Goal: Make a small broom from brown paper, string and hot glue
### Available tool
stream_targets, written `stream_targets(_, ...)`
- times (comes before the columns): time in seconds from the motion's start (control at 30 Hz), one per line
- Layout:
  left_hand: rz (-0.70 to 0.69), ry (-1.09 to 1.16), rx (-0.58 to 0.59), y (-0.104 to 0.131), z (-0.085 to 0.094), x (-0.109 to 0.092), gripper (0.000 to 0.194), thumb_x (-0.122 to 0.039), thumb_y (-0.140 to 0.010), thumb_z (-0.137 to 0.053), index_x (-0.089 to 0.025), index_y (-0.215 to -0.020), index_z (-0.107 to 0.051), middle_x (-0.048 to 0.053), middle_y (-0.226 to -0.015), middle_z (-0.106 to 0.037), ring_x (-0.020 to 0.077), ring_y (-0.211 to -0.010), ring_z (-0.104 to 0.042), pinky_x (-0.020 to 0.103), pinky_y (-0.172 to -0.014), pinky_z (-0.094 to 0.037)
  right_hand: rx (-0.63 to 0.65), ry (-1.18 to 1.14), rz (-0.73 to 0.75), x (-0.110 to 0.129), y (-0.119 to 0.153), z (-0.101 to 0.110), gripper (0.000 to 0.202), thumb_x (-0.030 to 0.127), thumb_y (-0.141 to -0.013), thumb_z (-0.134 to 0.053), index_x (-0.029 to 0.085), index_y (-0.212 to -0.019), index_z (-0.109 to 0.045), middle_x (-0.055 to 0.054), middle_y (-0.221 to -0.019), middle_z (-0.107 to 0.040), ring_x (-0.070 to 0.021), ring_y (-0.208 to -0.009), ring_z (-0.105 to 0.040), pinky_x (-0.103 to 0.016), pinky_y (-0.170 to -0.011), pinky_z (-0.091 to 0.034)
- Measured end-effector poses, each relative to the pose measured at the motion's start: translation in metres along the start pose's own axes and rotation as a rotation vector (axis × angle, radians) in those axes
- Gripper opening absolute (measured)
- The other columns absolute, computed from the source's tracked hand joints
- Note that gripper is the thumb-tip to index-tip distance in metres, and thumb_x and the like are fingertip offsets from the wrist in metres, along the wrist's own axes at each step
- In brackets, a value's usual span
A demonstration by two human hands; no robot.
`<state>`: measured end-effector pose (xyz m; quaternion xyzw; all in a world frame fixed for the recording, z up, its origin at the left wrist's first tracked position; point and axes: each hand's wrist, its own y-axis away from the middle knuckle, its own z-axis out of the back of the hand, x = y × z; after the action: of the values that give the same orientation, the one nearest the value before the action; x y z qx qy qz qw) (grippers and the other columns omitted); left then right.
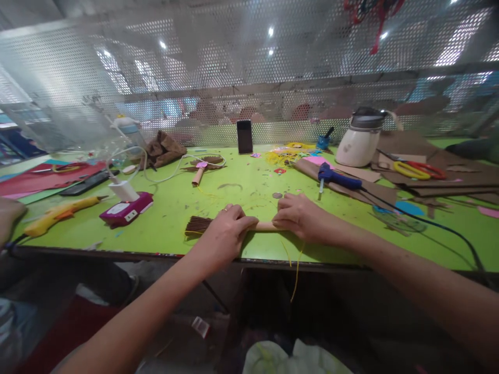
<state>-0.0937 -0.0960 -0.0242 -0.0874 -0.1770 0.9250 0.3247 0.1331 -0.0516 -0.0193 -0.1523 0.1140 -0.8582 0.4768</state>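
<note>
A light brown paper roll lies level near the table's front edge, with a pleated dark brown paper piece at its left end. My left hand is closed around the roll's left part, beside the pleats. Farther right, the fingers of my right hand pinch the other end of the roll. Yellow thread hangs from near my right hand over the table edge. A similar small brown piece with a pink paper bit rests farther back.
The green table holds a yellow glue gun, a purple power adapter, a blue glue gun, scissors, a white kettle and an upright phone. Another person's hand is at the far left.
</note>
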Motion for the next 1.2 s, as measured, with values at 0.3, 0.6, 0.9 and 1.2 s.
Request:
stream_targets(0.3, -0.047, 0.119, 0.105, -0.006, 0.0, -0.002, 0.034, -0.029, -0.092, -0.039, -0.017, -0.12, -0.055, 0.013, -0.126, -0.055, 0.0243, -0.125, -0.041, 0.044, -0.103, -0.032, -0.044, -0.001, -0.01, -0.004, 0.001, -0.006, 0.029, 0.026, -0.092, -0.047, 0.017, -0.072, -0.067, -0.002, -0.072, -0.053, -0.0156, -0.076, -0.044, -0.03, -0.069, -0.025)
stream_targets(0.6, -0.006, 0.064, 0.153, -0.004, -0.003, -0.003, 0.047, -0.042, -0.091, -0.039, -0.017, -0.131, -0.045, 0.014, -0.137, -0.046, 0.026, -0.134, -0.03, 0.045, -0.108, -0.02, -0.082, 0.172, -0.022, 0.005, 0.0, -0.005, 0.028, 0.024, -0.092, -0.046, 0.018, -0.074, -0.067, -0.005, -0.073, -0.059, -0.018, -0.079, -0.044, -0.032, -0.069, -0.023)
stream_targets(0.9, 0.012, 0.086, 0.154, -0.006, -0.003, -0.003, 0.049, -0.045, -0.091, -0.037, -0.017, -0.13, -0.045, 0.014, -0.138, -0.045, 0.0253, -0.135, -0.027, 0.042, -0.108, -0.019, -0.019, 0.245, -0.012, 0.025, 0.029, -0.006, 0.04, 0.035, -0.094, -0.04, 0.013, -0.126, -0.049, -0.014, -0.127, -0.055, -0.0261, -0.12, -0.043, -0.046, -0.097, -0.028)
stream_targets(1.2, 0.03, 0.059, 0.175, -0.012, -0.004, -0.001, 0.055, -0.052, -0.09, -0.034, -0.015, -0.129, -0.046, 0.014, -0.137, -0.046, 0.0257, -0.133, -0.031, 0.042, -0.107, -0.02, 0.097, 0.112, -0.086, 0.021, 0.03, -0.003, 0.057, 0.048, -0.095, -0.028, 0.01, -0.136, -0.037, -0.016, -0.14, -0.042, -0.0276, -0.132, -0.033, -0.05, -0.104, -0.028)
